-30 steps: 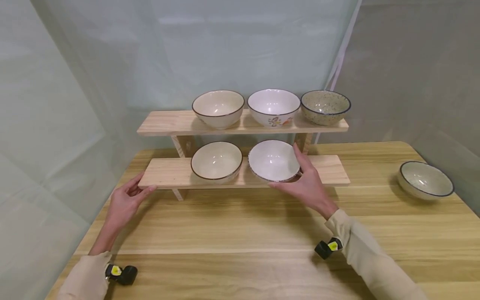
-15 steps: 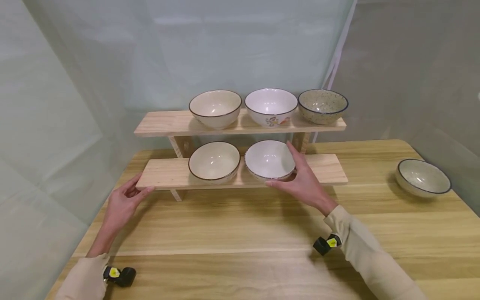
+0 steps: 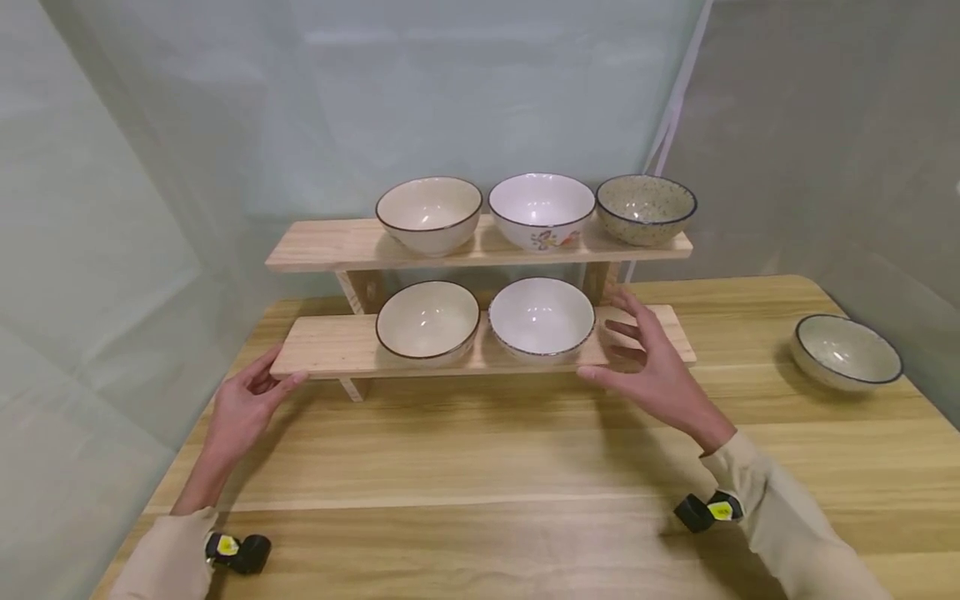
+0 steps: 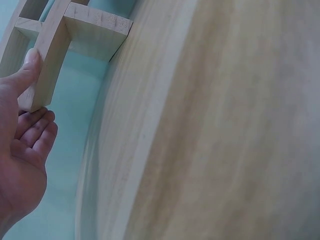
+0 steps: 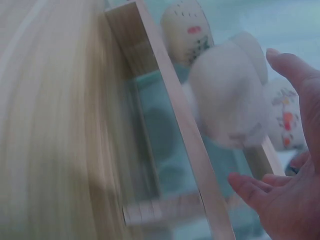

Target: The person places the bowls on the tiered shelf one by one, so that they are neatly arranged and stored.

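A two-tier wooden shelf stands on the table. My left hand grips the left end of its lower board; in the left wrist view the thumb lies on the board's face and the fingers bend at its end. A white bowl sits on the lower board, right of a cream bowl with a brown rim. Just right of the white bowl, my right hand is apart from it, fingers spread and holding nothing. The right wrist view shows a gap between that hand and the blurred white bowl.
Along the upper board stand a cream bowl, a white bowl with a flower pattern and a speckled bowl with a dark blue rim. Another dark-rimmed bowl rests on the table at the right. Pale sheeting hangs behind.
My right hand has let go of the white bowl and moved off to the right, its fingers spreading. The bowl stays on the lower board. My left hand keeps its grip.
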`<state>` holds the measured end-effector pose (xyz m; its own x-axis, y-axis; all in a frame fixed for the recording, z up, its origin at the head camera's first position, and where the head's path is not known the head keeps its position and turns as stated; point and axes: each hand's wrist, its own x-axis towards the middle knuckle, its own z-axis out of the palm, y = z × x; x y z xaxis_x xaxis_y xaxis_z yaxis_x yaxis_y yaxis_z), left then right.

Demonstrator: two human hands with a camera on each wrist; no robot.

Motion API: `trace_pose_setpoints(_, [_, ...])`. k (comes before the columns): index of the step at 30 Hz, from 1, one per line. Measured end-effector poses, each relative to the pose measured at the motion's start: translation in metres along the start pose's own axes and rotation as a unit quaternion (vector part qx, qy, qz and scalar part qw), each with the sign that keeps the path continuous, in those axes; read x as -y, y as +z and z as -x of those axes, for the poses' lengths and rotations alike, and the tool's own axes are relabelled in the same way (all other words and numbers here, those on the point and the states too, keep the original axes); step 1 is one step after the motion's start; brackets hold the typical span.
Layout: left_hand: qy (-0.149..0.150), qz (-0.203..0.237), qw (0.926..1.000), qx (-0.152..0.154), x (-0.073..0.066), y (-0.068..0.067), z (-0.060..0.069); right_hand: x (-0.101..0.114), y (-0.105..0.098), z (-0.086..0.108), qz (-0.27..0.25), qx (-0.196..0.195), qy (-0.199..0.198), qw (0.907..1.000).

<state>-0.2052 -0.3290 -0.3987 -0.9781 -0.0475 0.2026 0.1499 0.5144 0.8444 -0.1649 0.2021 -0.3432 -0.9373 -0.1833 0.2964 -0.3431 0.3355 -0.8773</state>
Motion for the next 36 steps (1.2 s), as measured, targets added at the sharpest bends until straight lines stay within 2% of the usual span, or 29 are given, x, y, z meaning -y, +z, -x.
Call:
trace_pose_setpoints(4, [0.004,0.004,1.0000,0.001,-0.002,0.000,0.001,-0.004,-0.022,0.019,0.025,-0.019,0.005,0.9995])
trace_pose_setpoints(12, [0.009,0.004,0.9999,0.004,-0.003,0.000,0.002,-0.022,-0.064,0.051,0.074,-0.069,0.038,0.9941])
trace_pose_setpoints(19, [0.007,0.006,1.0000,0.003,-0.004,0.000,0.002,-0.039,-0.094,0.078,0.114,-0.111,0.027,0.9869])
trace_pose_setpoints(26, [0.009,0.007,0.9999,0.003,-0.004,0.001,0.000,-0.055,-0.122,0.100,0.147,-0.168,0.065,0.9727])
trace_pose_setpoints(36, [0.002,0.002,1.0000,0.004,0.000,0.000,-0.003,-0.065,-0.150,0.113,0.191,-0.226,0.092,0.9509])
